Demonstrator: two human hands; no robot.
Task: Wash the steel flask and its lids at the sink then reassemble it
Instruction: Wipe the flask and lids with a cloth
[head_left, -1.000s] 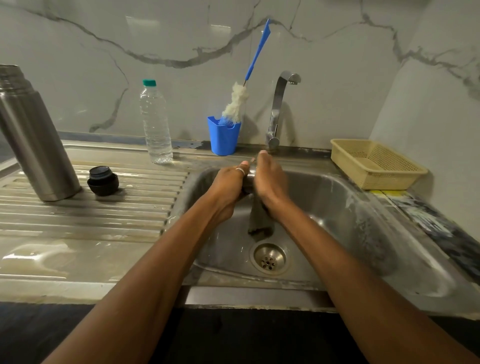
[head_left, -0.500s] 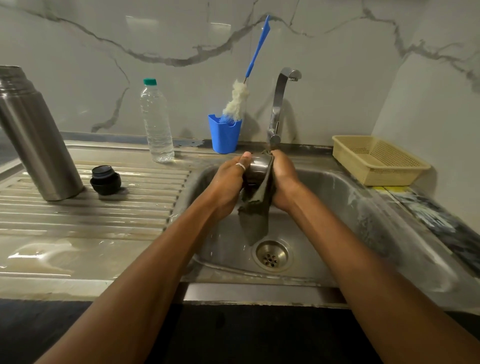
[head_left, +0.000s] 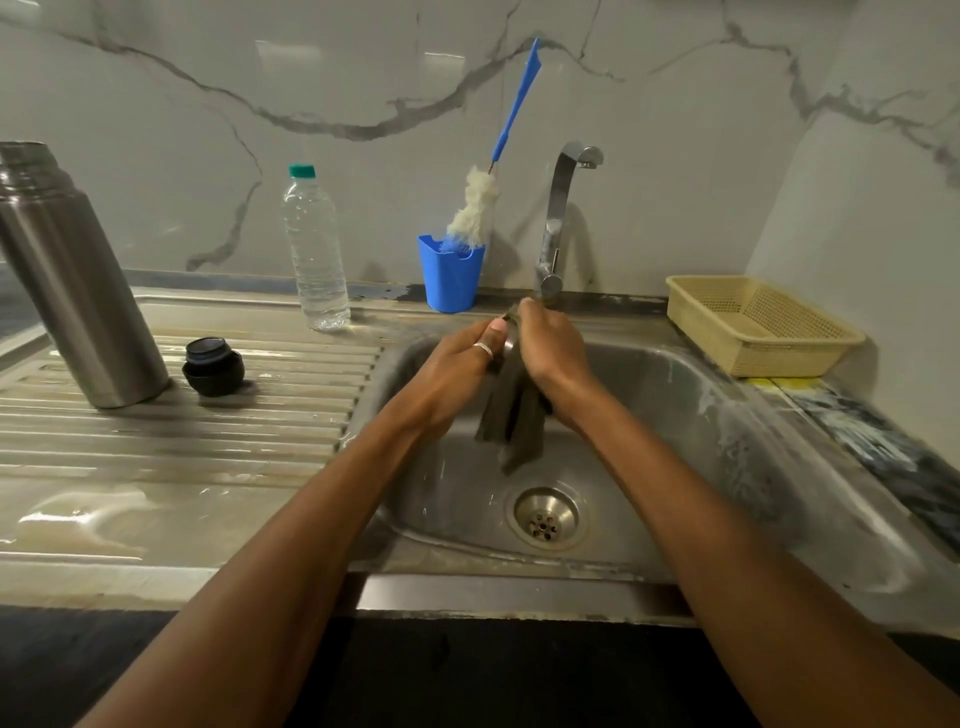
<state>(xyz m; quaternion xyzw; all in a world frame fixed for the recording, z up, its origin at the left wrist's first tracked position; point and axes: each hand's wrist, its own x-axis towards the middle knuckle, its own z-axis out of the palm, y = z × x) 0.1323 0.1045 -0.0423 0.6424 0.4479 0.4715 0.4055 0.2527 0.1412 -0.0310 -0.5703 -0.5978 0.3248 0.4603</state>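
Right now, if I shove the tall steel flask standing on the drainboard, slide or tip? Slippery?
Pushed high, the tall brushed-steel flask probably tips rather than slides: narrow base, standing on the ribbed steel drainboard. Likely slippery in a grip: smooth metal, with pooled water nearby. Rigid; weight unclear, contents hidden.

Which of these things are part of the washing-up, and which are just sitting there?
In use: steel flask, black inner lid, steel lid and cloth (both held), sink, tap.
Lying about: water bottle, blue cup, brush, yellow basket.
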